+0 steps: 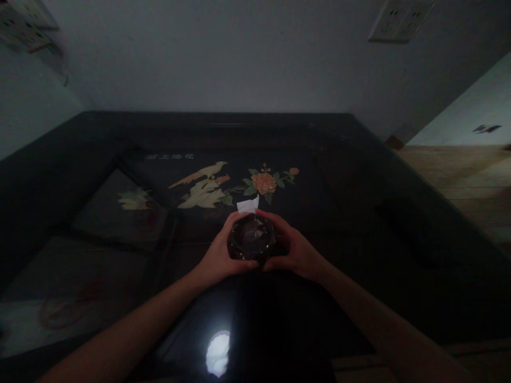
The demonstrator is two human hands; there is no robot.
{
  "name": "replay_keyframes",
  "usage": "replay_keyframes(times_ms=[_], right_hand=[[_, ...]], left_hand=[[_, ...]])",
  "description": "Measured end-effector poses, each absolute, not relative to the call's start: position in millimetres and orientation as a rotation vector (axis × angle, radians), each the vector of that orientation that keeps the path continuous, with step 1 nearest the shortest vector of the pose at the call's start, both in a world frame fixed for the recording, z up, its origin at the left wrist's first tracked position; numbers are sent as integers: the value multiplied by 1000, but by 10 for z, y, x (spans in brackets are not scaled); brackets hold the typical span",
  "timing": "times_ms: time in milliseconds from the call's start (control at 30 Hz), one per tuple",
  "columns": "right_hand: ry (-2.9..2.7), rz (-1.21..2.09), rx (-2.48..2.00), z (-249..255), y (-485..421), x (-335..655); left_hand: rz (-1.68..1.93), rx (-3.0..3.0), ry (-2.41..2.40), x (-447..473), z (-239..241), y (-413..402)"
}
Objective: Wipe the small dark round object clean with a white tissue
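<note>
Dark brown and faceted, the bowl (252,236) is gripped between left hand (221,251) and right hand (297,249) over the black tabletop (339,181) — both sides wrapped, probably for steadiness. White paper (248,205) shows just beyond.

Two hands, the left hand (217,254) and the right hand (298,250), surround one dark faceted glass bowl (252,236). Just beyond the grip: one white paper slip (248,205). Farther beyond, on one black tabletop (339,175): one long-tailed bird picture (205,172), one large orange peony picture (264,183). Far right beyond: one double wall socket (401,20); sockets far left (22,26) blur past counting.
</note>
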State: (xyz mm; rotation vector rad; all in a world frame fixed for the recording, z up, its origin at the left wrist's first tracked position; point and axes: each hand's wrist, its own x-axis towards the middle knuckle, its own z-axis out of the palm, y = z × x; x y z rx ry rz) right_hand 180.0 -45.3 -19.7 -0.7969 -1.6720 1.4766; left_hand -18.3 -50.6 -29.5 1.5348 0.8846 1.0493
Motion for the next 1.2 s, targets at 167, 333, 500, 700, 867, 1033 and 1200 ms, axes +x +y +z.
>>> replay_keyframes(times_ms=[167,333,500,700,867,1033,1200], right_hand=[[-1708,1391,-761,-203,-464,1781],[-1702,1323,-774,-223,-483,1760],[-1598,1395,-767,-254,-499,1750],[-1568,1396,-704,-226,-514,1735],[-1460,1457,-729,-246,-486,1753],[-1289,1519,-771,-229,-460,1781],[-1225,1494,-827,-213,-468,1746]], left_hand=[[1036,1570,859,-187,-293,-507],[1029,1553,873,-198,-291,-507],[1036,1536,821,-201,-321,-508],[1082,1519,735,-203,-309,-508],[1157,1475,746,-204,-235,-509],[1324,1371,1133,-219,-248,-479],[1444,1143,1207,-221,-252,-433]])
